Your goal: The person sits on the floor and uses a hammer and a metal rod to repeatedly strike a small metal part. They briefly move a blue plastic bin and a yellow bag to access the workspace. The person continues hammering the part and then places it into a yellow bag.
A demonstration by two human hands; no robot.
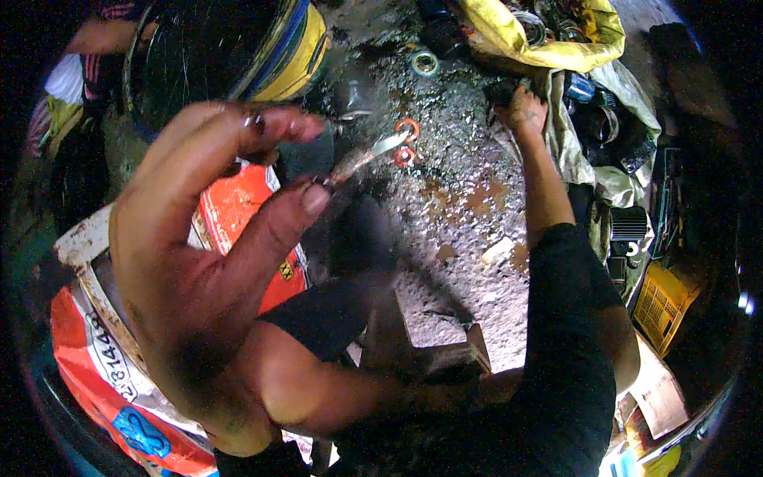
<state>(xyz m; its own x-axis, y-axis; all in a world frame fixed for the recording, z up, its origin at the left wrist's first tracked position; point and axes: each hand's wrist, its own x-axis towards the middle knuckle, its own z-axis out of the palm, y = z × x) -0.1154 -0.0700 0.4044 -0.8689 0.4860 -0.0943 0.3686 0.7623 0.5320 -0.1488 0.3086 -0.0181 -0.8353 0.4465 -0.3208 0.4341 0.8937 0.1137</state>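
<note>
My left hand (199,222) is close and large at the left, slightly blurred, its thumb and forefinger stretched apart. Past the thumb tip lies a thin tool with a brown handle and a shiny pale blade (389,143); I cannot tell whether the thumb touches it. Beyond the blade, an orange ring (408,127) and a small red round part (404,157) rest on the wet, oily ground. My right hand (527,110) reaches far forward, fingers curled down at a dark patch beside a pale sack (560,131). What it grips is hidden in shadow.
A large dark tub (306,52) with a yellow and blue side stands at the upper left, a person's arm (103,36) beside it. A yellow sack (548,56) of greasy parts is at the top right. Red-and-white bags (103,374) lie left; a yellow basket (664,302) sits right.
</note>
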